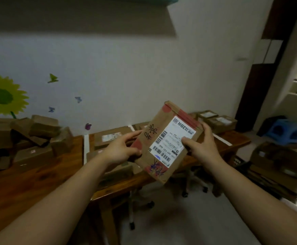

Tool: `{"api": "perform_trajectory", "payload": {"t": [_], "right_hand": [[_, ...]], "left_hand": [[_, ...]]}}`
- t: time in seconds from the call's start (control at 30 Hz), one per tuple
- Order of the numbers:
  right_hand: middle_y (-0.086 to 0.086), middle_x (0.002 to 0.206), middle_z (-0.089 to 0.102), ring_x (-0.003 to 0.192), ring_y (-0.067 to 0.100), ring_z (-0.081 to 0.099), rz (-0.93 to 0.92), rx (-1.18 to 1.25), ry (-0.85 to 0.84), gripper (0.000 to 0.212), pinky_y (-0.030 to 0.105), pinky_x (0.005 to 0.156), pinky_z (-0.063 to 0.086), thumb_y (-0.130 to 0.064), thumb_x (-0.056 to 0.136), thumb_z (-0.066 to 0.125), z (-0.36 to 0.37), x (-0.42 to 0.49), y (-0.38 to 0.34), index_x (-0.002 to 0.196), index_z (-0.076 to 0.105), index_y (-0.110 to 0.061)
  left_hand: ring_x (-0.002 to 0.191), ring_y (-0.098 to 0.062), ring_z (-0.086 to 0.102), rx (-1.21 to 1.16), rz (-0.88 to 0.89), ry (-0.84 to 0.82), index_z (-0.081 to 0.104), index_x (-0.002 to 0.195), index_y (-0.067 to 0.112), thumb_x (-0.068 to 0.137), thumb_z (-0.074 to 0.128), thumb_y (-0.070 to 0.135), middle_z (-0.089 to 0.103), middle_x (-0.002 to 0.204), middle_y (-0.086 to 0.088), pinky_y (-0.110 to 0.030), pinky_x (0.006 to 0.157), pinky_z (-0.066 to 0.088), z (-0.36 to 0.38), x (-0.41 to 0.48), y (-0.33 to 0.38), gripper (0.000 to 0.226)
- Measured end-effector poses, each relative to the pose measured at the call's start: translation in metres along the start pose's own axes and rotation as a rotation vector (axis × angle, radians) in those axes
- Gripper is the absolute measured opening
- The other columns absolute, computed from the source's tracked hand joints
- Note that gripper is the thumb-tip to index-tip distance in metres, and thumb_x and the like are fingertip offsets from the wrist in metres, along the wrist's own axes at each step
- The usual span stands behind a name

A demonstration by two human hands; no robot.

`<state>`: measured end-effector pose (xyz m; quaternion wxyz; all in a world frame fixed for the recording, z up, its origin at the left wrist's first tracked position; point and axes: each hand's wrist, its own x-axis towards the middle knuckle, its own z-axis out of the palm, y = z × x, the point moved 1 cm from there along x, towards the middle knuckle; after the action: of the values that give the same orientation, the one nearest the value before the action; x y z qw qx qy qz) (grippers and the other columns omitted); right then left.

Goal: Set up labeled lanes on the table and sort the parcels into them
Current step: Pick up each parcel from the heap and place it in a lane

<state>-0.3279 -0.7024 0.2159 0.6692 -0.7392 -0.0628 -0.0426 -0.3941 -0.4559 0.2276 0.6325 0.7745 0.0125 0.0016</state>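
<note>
I hold a flat brown cardboard parcel (157,154) tilted in the air above the wooden table (38,175). It carries a white shipping label with barcodes, red tape patches and handwritten marks. My left hand (121,149) grips its left edge. My right hand (202,145) grips its right edge, thumb on the label. White tape strips (86,147) (222,139) divide the table into lanes. Parcels (108,137) lie in the middle lane and more parcels (218,120) in the far right lane.
A heap of brown boxes (32,138) covers the table's left part against the wall. An office chair base (184,184) stands under the table's right end. More cartons (276,160) and a blue stool (285,129) sit on the floor at right.
</note>
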Motion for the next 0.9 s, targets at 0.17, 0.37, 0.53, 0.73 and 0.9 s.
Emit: {"api": "perform_trajectory", "payload": {"t": [0.17, 0.37, 0.53, 0.73, 0.9], "right_hand": [[-0.015, 0.096, 0.057, 0.082, 0.007, 0.063, 0.028, -0.114, 0.211, 0.032, 0.023, 0.064, 0.052, -0.042, 0.083, 0.067, -0.091, 0.025, 0.018, 0.105, 0.044, -0.038], [-0.006, 0.121, 0.056, 0.107, 0.015, 0.057, 0.088, -0.145, 0.268, 0.046, 0.029, 0.082, 0.049, -0.035, 0.096, 0.049, -0.155, 0.048, 0.052, 0.140, 0.035, -0.030], [-0.008, 0.121, 0.055, 0.106, 0.010, 0.053, 0.128, -0.202, 0.306, 0.046, 0.030, 0.091, 0.043, -0.024, 0.097, 0.049, -0.198, 0.095, 0.081, 0.141, 0.035, -0.028], [-0.012, 0.114, 0.053, 0.093, 0.001, 0.053, 0.166, -0.297, 0.296, 0.047, 0.016, 0.075, 0.043, -0.021, 0.096, 0.051, -0.236, 0.189, 0.123, 0.139, 0.035, -0.028], [-0.015, 0.110, 0.053, 0.079, -0.008, 0.050, 0.253, -0.341, 0.279, 0.052, 0.009, 0.061, 0.038, -0.024, 0.094, 0.055, -0.270, 0.254, 0.153, 0.140, 0.033, -0.027]], "left_hand": [[0.100, -0.018, 0.057, -0.095, 0.077, 0.199, 0.042, 0.124, 0.029, 0.078, 0.070, 0.007, 0.047, 0.119, 0.002, -0.029, 0.064, 0.058, 0.077, 0.060, 0.017, 0.058], [0.090, -0.010, 0.063, -0.212, 0.038, 0.083, 0.041, 0.128, 0.026, 0.078, 0.071, 0.006, 0.057, 0.113, 0.003, -0.030, 0.064, 0.057, 0.171, 0.130, 0.010, 0.061], [0.097, -0.020, 0.065, -0.139, 0.019, -0.132, 0.023, 0.143, 0.044, 0.080, 0.068, 0.002, 0.055, 0.119, 0.003, -0.045, 0.080, 0.057, 0.225, 0.203, 0.000, 0.088], [0.093, -0.008, 0.063, -0.166, -0.016, -0.222, 0.017, 0.146, 0.040, 0.083, 0.064, 0.002, 0.054, 0.105, 0.017, -0.027, 0.071, 0.057, 0.272, 0.313, -0.024, 0.087], [0.084, 0.001, 0.056, -0.096, -0.064, -0.218, 0.018, 0.146, 0.032, 0.079, 0.071, 0.009, 0.050, 0.129, 0.006, -0.014, 0.060, 0.051, 0.309, 0.389, -0.038, 0.088]]}}
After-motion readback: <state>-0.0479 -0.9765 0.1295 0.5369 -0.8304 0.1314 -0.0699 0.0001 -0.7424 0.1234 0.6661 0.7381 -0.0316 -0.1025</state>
